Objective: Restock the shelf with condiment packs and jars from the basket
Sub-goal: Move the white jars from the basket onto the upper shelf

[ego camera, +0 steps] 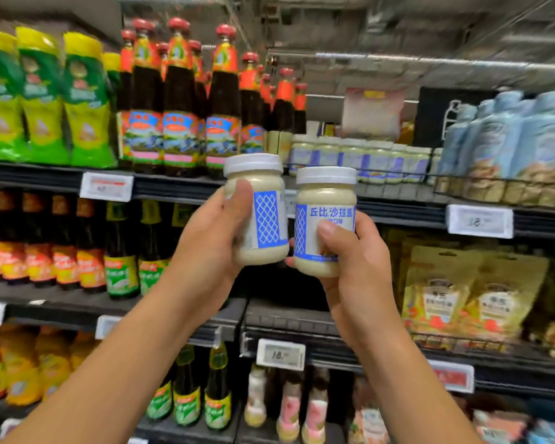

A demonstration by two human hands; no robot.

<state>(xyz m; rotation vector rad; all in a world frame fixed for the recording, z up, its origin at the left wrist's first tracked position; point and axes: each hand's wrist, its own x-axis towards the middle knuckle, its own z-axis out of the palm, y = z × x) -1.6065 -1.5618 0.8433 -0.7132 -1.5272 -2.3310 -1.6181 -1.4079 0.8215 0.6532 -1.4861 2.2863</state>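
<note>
Dark shop shelves (173, 187) stocked with sauces and packets.
A row of white-lidded jars (359, 158) stands on the upper shelf. Left of the jars stand tall dark sauce bottles (180, 100) with red caps, and further left, green and yellow pouches (42, 97). Right of the jars are pale blue packets (519, 139). One shelf below the jars, tan pouches (455, 293) sit to the right and smaller dark bottles (61, 245) to the left.

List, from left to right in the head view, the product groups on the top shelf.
Green-and-yellow plastic pouches, tall dark glass bottles with red caps, small pale jars with white lids, light blue packs.
</note>
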